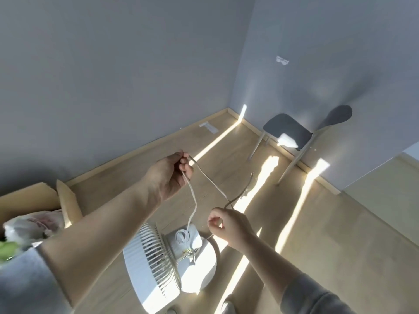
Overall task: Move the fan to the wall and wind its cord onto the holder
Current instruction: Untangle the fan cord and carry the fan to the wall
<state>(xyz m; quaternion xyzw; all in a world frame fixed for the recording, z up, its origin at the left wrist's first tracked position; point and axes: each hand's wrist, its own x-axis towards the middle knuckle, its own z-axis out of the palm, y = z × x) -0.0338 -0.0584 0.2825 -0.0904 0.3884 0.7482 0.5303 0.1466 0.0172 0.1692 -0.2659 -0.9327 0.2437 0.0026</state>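
Here, a white fan (156, 257) is standing on the wooden floor (340, 223), apart from the grey wall (113, 75), just below two raised hands. The left hand (169, 175) is curling its fingers around a bend of the white cord (196, 203), which is rising from the fan's rear housing. The right hand (226, 225) is pinching the cord lower down. Beyond it the cord is trailing into sun glare, its end hard to make out. A cardboard box (34, 200) is being cut off by the left edge.
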